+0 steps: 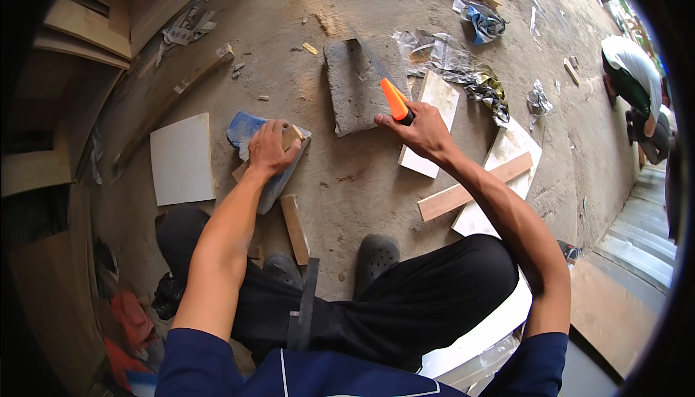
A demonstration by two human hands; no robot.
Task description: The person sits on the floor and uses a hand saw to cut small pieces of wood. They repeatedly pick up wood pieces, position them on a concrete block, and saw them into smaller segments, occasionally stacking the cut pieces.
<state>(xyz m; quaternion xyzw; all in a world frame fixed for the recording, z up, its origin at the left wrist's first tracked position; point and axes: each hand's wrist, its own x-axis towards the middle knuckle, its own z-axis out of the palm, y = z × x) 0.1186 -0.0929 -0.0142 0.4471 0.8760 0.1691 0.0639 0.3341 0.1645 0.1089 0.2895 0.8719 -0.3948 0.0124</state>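
Observation:
My right hand [425, 132] is closed round the orange and black handle of a handsaw [394, 98]. The saw's thin blade points away from me, over a rough grey concrete block [340, 82]. To the left, my left hand [271, 149] grips a small piece of wood [292, 136], its fingers curled over the top. That wood rests on a second grey block [279, 188], and something blue [242, 127] shows at its far left. My palm hides part of the wood. The saw blade and the held wood are apart.
A white board [182, 159] lies at left, beside a long timber [174, 96]. White panels [434, 100] and a brown wood strip [474, 188] lie at right. Crumpled plastic [483, 22] and sawdust litter the concrete floor. A short wood offcut [294, 227] sits near my feet. Another person [637, 85] bends at far right.

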